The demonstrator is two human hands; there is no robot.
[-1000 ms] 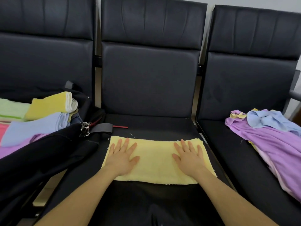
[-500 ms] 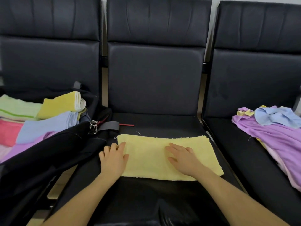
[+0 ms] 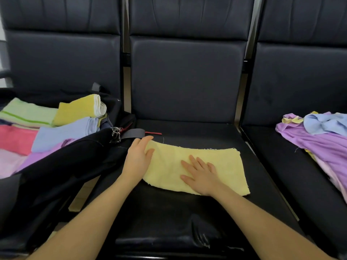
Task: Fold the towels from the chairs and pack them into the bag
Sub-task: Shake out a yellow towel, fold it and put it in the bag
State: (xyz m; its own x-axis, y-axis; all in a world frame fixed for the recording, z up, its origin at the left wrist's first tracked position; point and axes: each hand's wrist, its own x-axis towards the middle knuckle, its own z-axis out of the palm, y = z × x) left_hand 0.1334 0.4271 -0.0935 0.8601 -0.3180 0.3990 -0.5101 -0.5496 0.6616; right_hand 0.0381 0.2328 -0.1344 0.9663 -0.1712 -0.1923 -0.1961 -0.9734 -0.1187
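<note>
Lying flat across the middle chair (image 3: pixel 187 128) seat, the pale yellow towel (image 3: pixel 216 166) is folded into a long strip. The left hand (image 3: pixel 138 160) grips its left end, fingers together over the top edge and thumb on the upper face, that end lifted slightly off the seat. The right hand (image 3: pixel 201 175) presses flat on the towel near its middle, fingers straight and slightly spread.

On the left chair (image 3: pixel 62 62) the black bag (image 3: pixel 56 166) lies open, its flap hanging over the seat's front edge toward the middle chair. Six folded towels show inside: a yellow one (image 3: pixel 75 109) on top at the back, a green striped one (image 3: pixel 26 113) to its left, a light blue one (image 3: pixel 63 132) in front, a pink one (image 3: pixel 15 139), a purple one (image 3: pixel 43 154) beside the flap, and a paler pink one (image 3: pixel 9 162) at the frame's edge. A key ring (image 3: pixel 115 134) and a grey strap (image 3: pixel 133 133) hang at the bag's corner.

On the right chair (image 3: pixel 300 81) sits a loose heap (image 3: pixel 319 143) of unfolded towels: purple, light blue and yellow pieces show; the exact count cannot be told.

Three chairs stand side by side.
</note>
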